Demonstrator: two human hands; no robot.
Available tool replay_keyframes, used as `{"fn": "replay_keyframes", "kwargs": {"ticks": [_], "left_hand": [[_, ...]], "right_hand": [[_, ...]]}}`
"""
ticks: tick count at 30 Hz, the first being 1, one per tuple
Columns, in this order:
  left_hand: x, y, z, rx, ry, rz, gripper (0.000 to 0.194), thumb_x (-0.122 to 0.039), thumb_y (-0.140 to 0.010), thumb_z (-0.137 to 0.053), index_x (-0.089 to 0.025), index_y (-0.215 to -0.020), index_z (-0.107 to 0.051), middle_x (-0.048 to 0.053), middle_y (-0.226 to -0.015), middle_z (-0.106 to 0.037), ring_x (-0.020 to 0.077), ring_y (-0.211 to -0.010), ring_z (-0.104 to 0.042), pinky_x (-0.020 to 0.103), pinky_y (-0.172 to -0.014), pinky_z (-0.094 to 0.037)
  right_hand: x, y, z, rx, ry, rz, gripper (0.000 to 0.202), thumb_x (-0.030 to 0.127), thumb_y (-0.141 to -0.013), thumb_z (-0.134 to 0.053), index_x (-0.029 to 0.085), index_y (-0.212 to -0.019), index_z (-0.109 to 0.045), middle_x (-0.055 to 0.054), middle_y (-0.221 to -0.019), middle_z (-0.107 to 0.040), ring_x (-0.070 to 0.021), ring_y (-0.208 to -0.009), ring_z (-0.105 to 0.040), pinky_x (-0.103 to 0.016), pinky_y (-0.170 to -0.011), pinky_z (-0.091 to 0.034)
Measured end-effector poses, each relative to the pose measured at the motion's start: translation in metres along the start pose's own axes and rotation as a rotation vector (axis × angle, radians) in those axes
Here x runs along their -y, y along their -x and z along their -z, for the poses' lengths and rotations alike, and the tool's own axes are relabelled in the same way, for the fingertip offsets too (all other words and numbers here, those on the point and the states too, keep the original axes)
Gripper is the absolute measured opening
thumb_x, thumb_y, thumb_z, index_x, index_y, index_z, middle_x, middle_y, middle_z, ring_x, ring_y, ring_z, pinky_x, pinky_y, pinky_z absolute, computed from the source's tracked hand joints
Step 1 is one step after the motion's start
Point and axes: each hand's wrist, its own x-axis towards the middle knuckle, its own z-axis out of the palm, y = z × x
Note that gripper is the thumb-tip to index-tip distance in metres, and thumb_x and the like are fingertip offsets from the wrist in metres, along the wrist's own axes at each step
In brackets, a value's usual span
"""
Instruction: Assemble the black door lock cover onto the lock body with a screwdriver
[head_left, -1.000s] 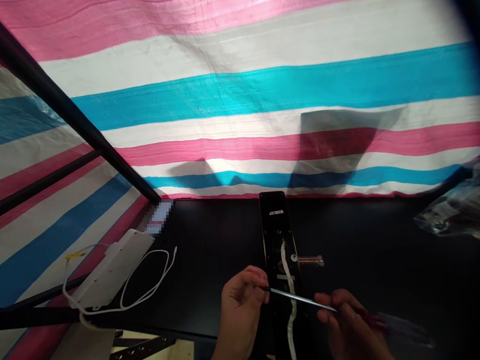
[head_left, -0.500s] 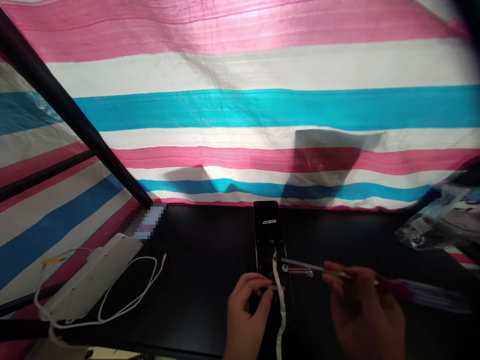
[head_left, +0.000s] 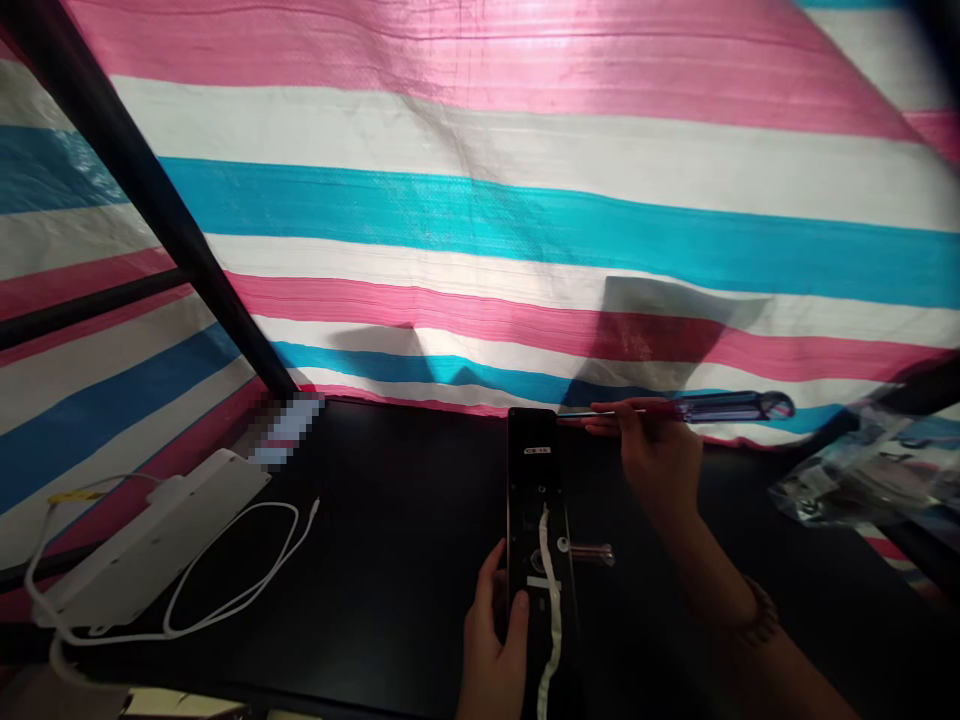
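Note:
A long black panel (head_left: 534,431), which looks like an electronic door lock, lies lengthwise on the black table. A white-wrapped cable (head_left: 553,610) runs down it towards me, and a handle (head_left: 596,554) sticks out to its right. My left hand (head_left: 496,640) grips the panel's left edge, thumb on top. In my right hand (head_left: 660,450) is a screwdriver (head_left: 720,406) with a clear purplish handle, held nearly level. Its shaft reaches the panel's far right corner; the tip's exact contact cannot be made out.
To the left lies a white power strip-like box (head_left: 157,540) with a looped white cable (head_left: 225,620). Clear plastic bags (head_left: 847,470) sit at the right. A striped tarp (head_left: 450,210) hangs behind the table (head_left: 375,560), beside a dark frame post (head_left: 165,220).
My right hand has moved the screwdriver away from me, from beside the cable to the panel's far corner. My left hand has shifted from pinching near the cable to gripping the panel's edge.

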Motion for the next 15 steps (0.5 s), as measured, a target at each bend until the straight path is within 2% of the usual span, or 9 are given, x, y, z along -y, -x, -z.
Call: {"fn": "replay_keyframes", "kwargs": {"ticks": [4,10,15], "left_hand": [[0.0014,-0.0011,0.0002,-0.01,-0.002,-0.002,0.058,-0.054,-0.092,-0.06,-0.025,-0.142,-0.054,0.011,-0.116,-0.072,0.028,-0.103,-0.07,0.04,-0.09,-0.056],[0.0021,-0.0006,-0.0002,-0.026,0.001,-0.007,0.056,-0.053,-0.092,-0.061,-0.025,-0.14,-0.056,0.01,-0.115,-0.072,0.0271,-0.106,-0.068,0.04,-0.093,-0.055],[0.0017,-0.0009,0.0002,-0.034,-0.001,0.004,0.058,-0.054,-0.091,-0.062,-0.024,-0.14,-0.056,0.009,-0.107,-0.073,0.0261,-0.1,-0.07,0.038,-0.09,-0.056]], "right_hand": [[0.0001,-0.0011,-0.0036,0.019,0.072,0.015,0.045,0.065,-0.089,-0.059,0.022,-0.085,-0.066,-0.01,-0.086,-0.079,-0.0278,-0.07,-0.077,-0.04,-0.068,-0.063],[0.002,-0.006,-0.0053,0.037,0.19,0.092,0.045,0.063,-0.094,-0.053,0.022,-0.085,-0.067,-0.01,-0.081,-0.079,-0.0272,-0.068,-0.077,-0.038,-0.067,-0.061],[0.0032,-0.0096,-0.0073,0.067,0.193,0.108,0.045,0.064,-0.093,-0.054,0.022,-0.084,-0.068,-0.009,-0.079,-0.078,-0.0279,-0.067,-0.076,-0.038,-0.066,-0.062]]}}
